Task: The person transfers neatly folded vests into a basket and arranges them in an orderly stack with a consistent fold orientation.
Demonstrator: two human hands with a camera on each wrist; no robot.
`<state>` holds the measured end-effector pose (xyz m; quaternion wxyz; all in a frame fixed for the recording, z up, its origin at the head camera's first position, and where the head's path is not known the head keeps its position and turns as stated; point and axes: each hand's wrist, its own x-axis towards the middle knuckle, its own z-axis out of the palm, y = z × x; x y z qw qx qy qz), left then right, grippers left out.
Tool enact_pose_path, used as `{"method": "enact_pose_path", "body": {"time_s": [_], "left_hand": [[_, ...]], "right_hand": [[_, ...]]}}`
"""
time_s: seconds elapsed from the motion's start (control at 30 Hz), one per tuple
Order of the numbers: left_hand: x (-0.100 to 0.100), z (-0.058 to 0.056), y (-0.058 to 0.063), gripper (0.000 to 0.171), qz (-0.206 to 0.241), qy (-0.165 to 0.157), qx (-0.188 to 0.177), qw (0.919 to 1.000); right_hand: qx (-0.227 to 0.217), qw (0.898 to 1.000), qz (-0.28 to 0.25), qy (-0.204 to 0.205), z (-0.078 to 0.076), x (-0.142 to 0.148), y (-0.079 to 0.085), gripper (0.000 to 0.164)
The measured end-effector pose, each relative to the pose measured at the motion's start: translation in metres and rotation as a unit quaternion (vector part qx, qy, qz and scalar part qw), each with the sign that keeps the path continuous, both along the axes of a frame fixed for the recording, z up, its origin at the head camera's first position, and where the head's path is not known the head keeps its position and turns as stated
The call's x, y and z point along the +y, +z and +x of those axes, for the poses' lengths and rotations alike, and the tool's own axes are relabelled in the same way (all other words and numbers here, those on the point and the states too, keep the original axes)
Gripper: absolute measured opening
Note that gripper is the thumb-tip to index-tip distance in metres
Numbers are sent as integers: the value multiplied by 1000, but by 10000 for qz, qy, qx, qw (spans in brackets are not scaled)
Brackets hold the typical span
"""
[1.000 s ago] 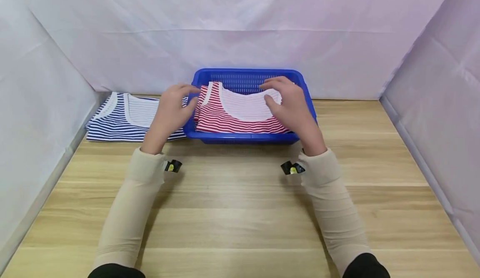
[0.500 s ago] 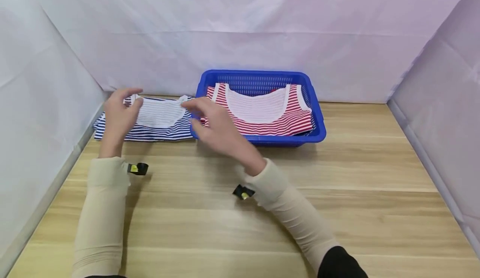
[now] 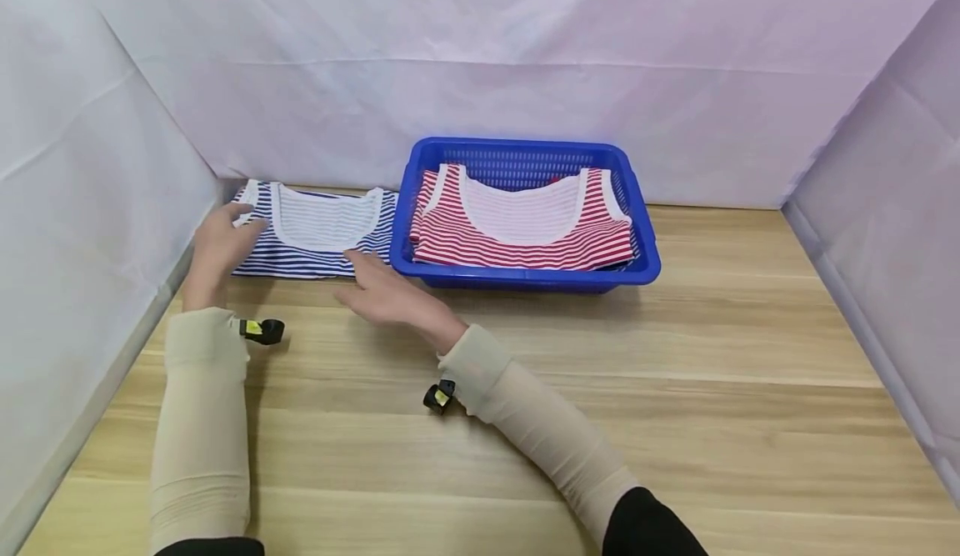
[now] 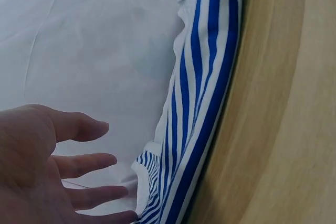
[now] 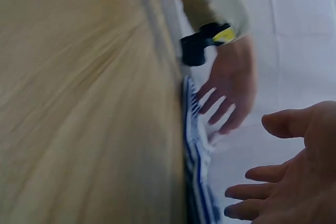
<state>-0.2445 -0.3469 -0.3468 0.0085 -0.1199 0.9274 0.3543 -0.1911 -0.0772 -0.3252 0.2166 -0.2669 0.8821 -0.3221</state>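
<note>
A folded blue-and-white striped tank top (image 3: 315,260) lies on the table, left of a blue plastic basket (image 3: 525,277). My left hand (image 3: 219,243) is at its left end, fingers spread and nearly straight; the left wrist view shows the fingertips (image 4: 116,159) close to the striped edge, holding nothing. Whether they touch the cloth is unclear. By the garment's front right edge is my right hand (image 3: 386,293), fingers extended and nothing in its grasp. In the right wrist view its fingers (image 5: 252,191) are apart from the cloth. A folded red-and-white striped tank top (image 3: 517,254) sits inside the basket.
White cloth walls (image 3: 480,56) stand behind and at both sides of the wooden table (image 3: 675,423). The basket's left rim meets the blue striped top's right end. A small black wrist camera (image 3: 438,396) is on each sleeve.
Both hands have moved left from the basket to the blue striped tank top. The right hand has also come nearer the front. The red striped top stays in the basket.
</note>
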Motion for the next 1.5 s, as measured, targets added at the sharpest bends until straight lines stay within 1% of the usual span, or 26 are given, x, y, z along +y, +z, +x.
{"method": "enact_pose_path", "body": {"time_s": [0.13,0.23,0.33,0.47,0.5,0.57,0.63,0.73,0.8,0.83,0.9,0.97,1.03,1.1,1.2,1.33,1.4,1.5], "left_hand": [[-3,1,-1,69,-132,-12,-114,9998],[-7,5,-2,73,-121,-119,-365,9992],[-12,9,-3,73,-433,-479,-705,9954],[-13,15,-2,70,-1005,-818,-993,9866],[-13,17,-1,71,-1079,-782,-1036,9856],[-12,20,2,73,-1083,-568,-1131,9860],[-12,23,5,74,-1161,-253,-1230,9853],[-12,27,8,73,-1391,268,-1299,9814],[-13,29,10,70,-1574,482,-1317,9775],[-14,30,10,69,-1631,554,-1295,9765],[-16,31,10,68,-1639,549,-1257,9769],[-18,33,9,69,-1574,489,-1257,9783],[-21,35,9,71,-1483,393,-1283,9798],[-23,36,8,72,-1423,297,-1311,9807],[-25,36,8,70,-1403,246,-1298,9812],[-25,35,9,64,-1416,358,-1159,9825],[-25,34,10,61,-1423,438,-1100,9827],[-24,32,13,59,-1448,500,-1069,9824]], "right_hand": [[-163,9993,213,-249,-4,0,-17,69],[-243,9987,321,-305,-4,1,-23,70],[-247,9986,368,-296,-4,1,-25,70],[12,9984,509,-257,-4,0,-29,69],[92,9981,538,-268,-4,0,-30,69],[214,9976,571,-319,-4,0,-31,65],[281,9973,586,-356,-4,0,-31,61],[282,9970,631,-337,-2,0,-27,56],[183,9970,623,-417,-1,0,-23,60],[44,9972,563,-486,0,0,-21,64],[-203,9963,415,-724,1,0,-19,72],[-483,9930,227,-1055,1,0,-18,79],[-724,9890,-5,-1291,0,-1,-19,81],[-792,9853,-186,-1501,0,-1,-21,79],[-732,9812,-465,-1722,-1,-3,-25,67],[-413,9756,-799,-2003,-2,-5,-30,50],[-344,9716,-962,-2133,-2,-6,-32,47],[-266,9690,-1021,-2233,-3,-7,-34,44]]}}
